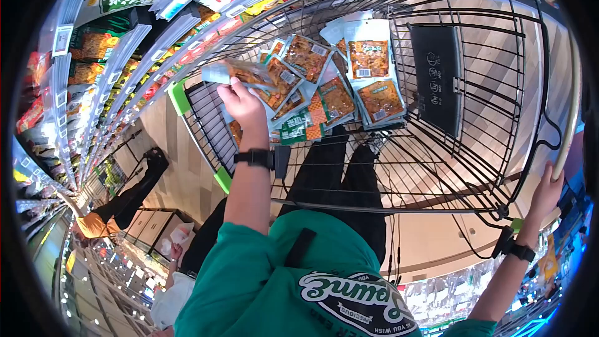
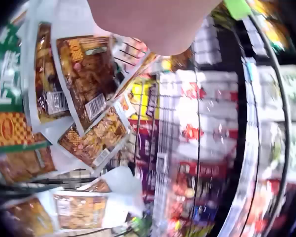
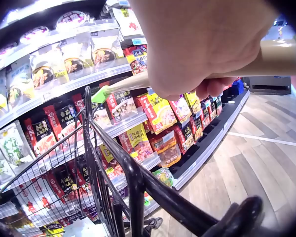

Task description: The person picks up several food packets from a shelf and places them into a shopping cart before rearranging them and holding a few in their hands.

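In the head view my left hand (image 1: 242, 107) pinches a clear-and-brown food packet (image 1: 253, 75) between thumb and fingers, over the left end of a black wire shopping cart (image 1: 462, 162). Below it, several flat packets of brown food (image 1: 306, 56) lie overlapping in the cart, with a green-labelled packet (image 1: 302, 126) among them. The left wrist view shows the hand (image 2: 153, 22) above these packets (image 2: 86, 74). My right hand (image 1: 545, 195) grips the cart's pale handle (image 1: 569, 118). Up close in the right wrist view, its fingers wrap around that handle (image 3: 281, 57).
Shelves of bagged foods (image 3: 69, 98) run along the cart's far side. A dark panel (image 1: 435, 78) is fixed inside the cart. Other people are at the lower left, one in an orange top (image 1: 100, 224). Wood-look floor (image 3: 246, 163) lies beside the shelves.
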### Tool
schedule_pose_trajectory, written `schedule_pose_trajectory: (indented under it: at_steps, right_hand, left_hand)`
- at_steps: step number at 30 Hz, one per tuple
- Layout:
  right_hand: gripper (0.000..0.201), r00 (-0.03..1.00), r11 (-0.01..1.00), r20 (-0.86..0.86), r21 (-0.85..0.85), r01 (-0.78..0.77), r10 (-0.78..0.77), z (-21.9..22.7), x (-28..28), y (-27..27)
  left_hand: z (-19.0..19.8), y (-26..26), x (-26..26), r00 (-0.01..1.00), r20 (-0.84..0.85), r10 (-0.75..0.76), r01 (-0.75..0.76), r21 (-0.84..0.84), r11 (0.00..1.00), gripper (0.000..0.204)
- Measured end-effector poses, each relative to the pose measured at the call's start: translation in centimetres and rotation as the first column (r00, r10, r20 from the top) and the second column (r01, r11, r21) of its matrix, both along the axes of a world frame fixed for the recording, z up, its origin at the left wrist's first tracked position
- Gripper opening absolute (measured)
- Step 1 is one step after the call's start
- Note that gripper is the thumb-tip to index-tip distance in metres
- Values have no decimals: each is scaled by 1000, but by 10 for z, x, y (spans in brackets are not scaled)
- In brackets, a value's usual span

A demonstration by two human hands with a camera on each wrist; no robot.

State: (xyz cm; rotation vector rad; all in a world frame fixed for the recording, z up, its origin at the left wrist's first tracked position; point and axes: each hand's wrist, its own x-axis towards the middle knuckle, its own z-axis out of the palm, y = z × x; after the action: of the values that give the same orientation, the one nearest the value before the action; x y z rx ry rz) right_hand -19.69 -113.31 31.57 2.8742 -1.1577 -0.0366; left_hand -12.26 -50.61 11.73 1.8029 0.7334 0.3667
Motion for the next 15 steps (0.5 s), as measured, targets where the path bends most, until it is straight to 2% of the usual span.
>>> schedule_pose_trajectory:
  at_steps: [1, 3, 4, 5, 7, 8, 9, 11, 15]
  right_hand:
    - [44, 999, 999, 30, 24, -24, 23, -2, -1, -3]
    - [43, 999, 1000, 53, 12, -11, 11, -4, -1, 0]
    - [43, 998, 1000, 58, 15, -10, 9, -5, 0, 0]
    - [43, 999, 1000, 42, 20, -20, 19, -4, -1, -2]
    - [43, 999, 999, 24, 18, -32, 32, -1, 1, 0]
    - [43, 999, 1000, 41, 19, -22, 21, 0, 5, 8]
    - [43, 998, 1000, 59, 22, -10, 9, 1, 6, 11]
    - [46, 999, 1000, 34, 24, 1, -2, 0, 3, 2]
    - [47, 999, 999, 10, 10, 33, -33, 6, 11, 22]
  left_hand:
    - [9, 2, -4, 1000, -1, -6, 6, 13, 1000, 15]
    - [26, 2, -12, 985, 52, -163, 158, 88, 983, 17]
    - [37, -8, -13, 980, 101, -169, 176, -62, 982, 16]
    - [43, -16, -14, 963, 140, -231, 238, -35, 971, 15]
    - [74, -45, -11, 959, 154, -240, 278, -323, 905, 15]
    - [73, -48, -13, 952, 106, -287, 303, -200, 932, 15]
    - [79, -58, -11, 952, 107, -286, 303, -204, 931, 15]
    - [96, -85, -1, 965, 96, -246, 262, -465, 846, 14]
    - [89, -103, 2, 935, 153, -321, 355, -472, 807, 11]
